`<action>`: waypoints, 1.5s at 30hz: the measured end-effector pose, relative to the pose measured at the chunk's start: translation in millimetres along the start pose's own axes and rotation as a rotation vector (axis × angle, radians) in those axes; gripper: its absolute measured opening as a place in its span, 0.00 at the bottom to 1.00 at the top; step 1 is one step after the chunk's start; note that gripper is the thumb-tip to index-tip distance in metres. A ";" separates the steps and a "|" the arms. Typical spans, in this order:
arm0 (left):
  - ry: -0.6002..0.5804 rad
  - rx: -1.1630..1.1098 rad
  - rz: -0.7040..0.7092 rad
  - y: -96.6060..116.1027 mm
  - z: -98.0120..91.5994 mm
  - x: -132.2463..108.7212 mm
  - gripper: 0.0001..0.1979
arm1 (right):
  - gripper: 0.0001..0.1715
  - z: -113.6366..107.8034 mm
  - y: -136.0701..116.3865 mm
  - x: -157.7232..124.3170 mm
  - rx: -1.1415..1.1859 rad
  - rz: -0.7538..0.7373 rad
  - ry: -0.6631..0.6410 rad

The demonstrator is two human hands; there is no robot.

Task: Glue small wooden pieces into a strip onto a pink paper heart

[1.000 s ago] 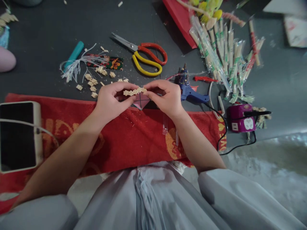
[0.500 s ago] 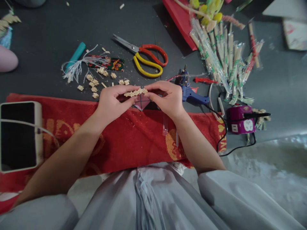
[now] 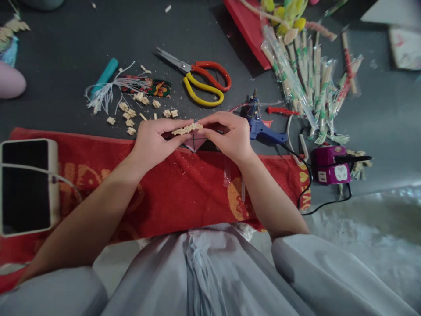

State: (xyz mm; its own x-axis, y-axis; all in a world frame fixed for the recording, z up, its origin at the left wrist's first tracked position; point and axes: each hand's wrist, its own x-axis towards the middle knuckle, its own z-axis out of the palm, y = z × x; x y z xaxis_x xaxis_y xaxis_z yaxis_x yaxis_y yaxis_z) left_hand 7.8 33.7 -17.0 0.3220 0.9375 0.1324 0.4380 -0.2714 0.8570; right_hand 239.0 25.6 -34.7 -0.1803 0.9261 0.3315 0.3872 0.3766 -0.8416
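Pale strip (image 3: 187, 129), two-handed hold unchanged

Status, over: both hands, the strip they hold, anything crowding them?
Left hand, right hand: pinching opposite ends of pale knobbly strip. Blue glue gun close beside right hand. Scissors lie beyond; loose pale bits near left hand.

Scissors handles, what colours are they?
One orange-red handle and one yellow handle, showing best in the head view.
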 end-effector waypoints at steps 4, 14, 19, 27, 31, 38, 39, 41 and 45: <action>-0.002 -0.013 -0.011 -1.6 0.0 0.2 0.15 | 0.07 -0.2 0.7 -0.6 0.010 0.008 -0.012; -0.021 -0.078 0.011 -2.8 -1.6 2.1 0.14 | 0.06 0.7 0.3 -1.3 0.052 -0.040 0.003; -0.033 -0.084 -0.020 -1.9 -1.9 2.0 0.14 | 0.07 0.3 -0.2 -1.2 0.046 -0.016 -0.003; -0.027 -0.037 0.024 -5.7 -1.6 1.9 0.16 | 0.06 0.9 -2.9 -1.5 0.069 -0.035 0.017; -0.027 -0.038 0.049 -7.2 -1.4 1.4 0.16 | 0.04 0.7 -2.8 -1.6 0.075 -0.054 0.016; -0.014 -0.024 0.076 -9.6 0.4 0.4 0.15 | 0.06 -0.5 0.5 -1.4 0.028 -0.049 0.005; -0.016 -0.016 0.072 -9.5 0.7 0.4 0.16 | 0.06 -0.4 0.8 -1.5 0.030 -0.056 0.005; -0.018 -0.002 0.065 -8.4 1.3 0.5 0.16 | 0.08 0.2 0.6 -1.7 0.043 -0.071 0.007; 0.022 -0.011 0.079 -3.0 2.8 0.1 0.12 | 0.13 2.4 -3.1 -2.4 0.062 -0.087 0.013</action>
State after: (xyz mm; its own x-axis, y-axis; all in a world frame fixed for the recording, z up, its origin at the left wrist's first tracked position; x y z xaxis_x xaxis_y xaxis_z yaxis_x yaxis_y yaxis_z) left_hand 8.8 33.9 -20.9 0.3366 0.9177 0.2109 0.4030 -0.3428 0.8486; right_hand 236.1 22.1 -33.9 -0.1987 0.8902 0.4099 0.3141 0.4540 -0.8338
